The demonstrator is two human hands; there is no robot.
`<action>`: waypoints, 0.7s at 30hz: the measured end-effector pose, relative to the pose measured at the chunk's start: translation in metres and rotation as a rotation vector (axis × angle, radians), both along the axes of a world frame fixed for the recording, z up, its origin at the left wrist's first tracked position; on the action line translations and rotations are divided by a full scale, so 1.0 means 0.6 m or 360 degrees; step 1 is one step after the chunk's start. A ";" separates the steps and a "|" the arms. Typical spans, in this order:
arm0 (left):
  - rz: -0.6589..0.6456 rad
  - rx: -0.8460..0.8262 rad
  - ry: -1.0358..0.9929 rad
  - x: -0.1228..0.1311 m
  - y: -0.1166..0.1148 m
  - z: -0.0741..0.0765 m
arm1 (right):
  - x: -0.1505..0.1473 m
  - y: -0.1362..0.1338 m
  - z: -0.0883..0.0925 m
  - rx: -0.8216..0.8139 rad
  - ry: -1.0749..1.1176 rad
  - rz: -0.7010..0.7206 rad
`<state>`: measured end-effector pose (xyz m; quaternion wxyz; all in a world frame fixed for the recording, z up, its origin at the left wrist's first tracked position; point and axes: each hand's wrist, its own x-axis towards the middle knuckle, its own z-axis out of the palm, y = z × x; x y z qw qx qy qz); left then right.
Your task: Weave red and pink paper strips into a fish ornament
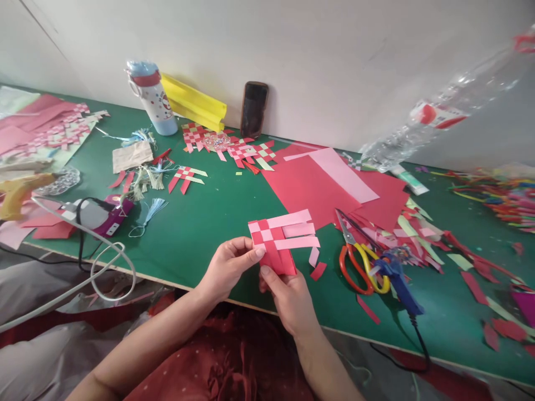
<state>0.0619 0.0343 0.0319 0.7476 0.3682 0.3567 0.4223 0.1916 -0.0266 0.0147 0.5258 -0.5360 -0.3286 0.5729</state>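
The green worktop [217,206] carries a dark phone [254,108], propped upright; to the phone's left stands a lidded flask [154,103], with a folded yellow sheet [194,103] between them; woven paper pieces [194,133] lie in front. Right of the phone lie red paper sheets [301,184], scissors [349,234] and a blue corded tool [399,287]; front left of it, a blue tassel [155,208].

ok so bare left arm [154,337] comes in long from the lower left, bare right arm [328,359] slants up leftward, and the hands nearly meet: left hand [225,267] pinching thumb against curled fingers, right hand [291,301] gripping too, thumb on top, kinda relaxed wrists
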 end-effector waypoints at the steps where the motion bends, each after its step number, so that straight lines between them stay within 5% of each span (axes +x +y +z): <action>1: 0.0004 -0.0002 -0.0005 0.000 0.000 0.000 | 0.000 0.000 0.000 0.0000 -0.0001 -0.0003; 6: 0.0023 0.0008 -0.0033 -0.002 0.006 0.002 | -0.004 0.001 0.001 0.0001 0.0001 -0.0023; 11: -0.0353 0.0026 -0.0100 -0.007 0.009 0.009 | -0.005 0.002 0.000 0.0014 -0.0017 -0.0038; 21: -0.0187 -0.0028 -0.0116 -0.003 0.001 -0.003 | -0.003 0.002 0.010 -0.0025 -0.0271 -0.0015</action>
